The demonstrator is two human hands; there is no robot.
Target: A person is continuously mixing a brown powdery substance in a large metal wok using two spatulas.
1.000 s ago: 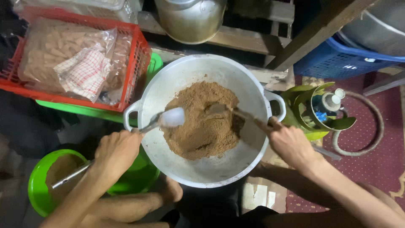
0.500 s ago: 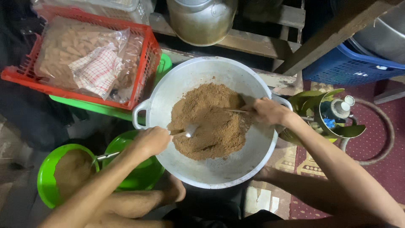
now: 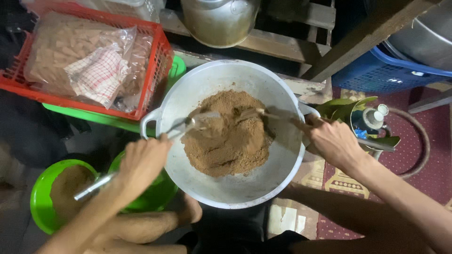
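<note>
Nearest, at the lower left, a round bright green plastic bowl (image 3: pixel 41 197) partly filled with brown powder is seen, with a metal handle lying across it; a second green bowl (image 3: pixel 155 195) is tucked just beside it, under the edge of the big basin. A bare leg is folded below the basin. In the middle stands the large white two-handled metal basin (image 3: pixel 226 188), holding a heap of brown crumbly powder (image 3: pixel 226 136) piled slightly left of centre. The left hand (image 3: pixel 141 162) is clenched around the handle of a metal spoon (image 3: pixel 195 123), whose blurred bowl is held at the heap's upper left edge. The right hand (image 3: pixel 332 141) is closed on a second thin utensil (image 3: pixel 263 113), whose tip is pressed into the heap's far right side; its kind cannot be told through the blur. The step in hand is judged to be the turning and mixing of the powder with both utensils; the next move would call for both tips to be drawn through the heap and kept inside the rim, so that nothing is spilled. Right of the basin, a small bottle wrapped in green leaves (image 3: pixel 369 120) is set on a red patterned mat (image 3: pixel 423 183). Farther left, a red plastic crate (image 3: pixel 155 70) holding a clear bag of pale brown pieces is placed on a green tray. Farthest, a dull metal pot (image 3: pixel 219 21) is set on wooden planks, with a blue plastic basket (image 3: pixel 376 73) at the far right.
</note>
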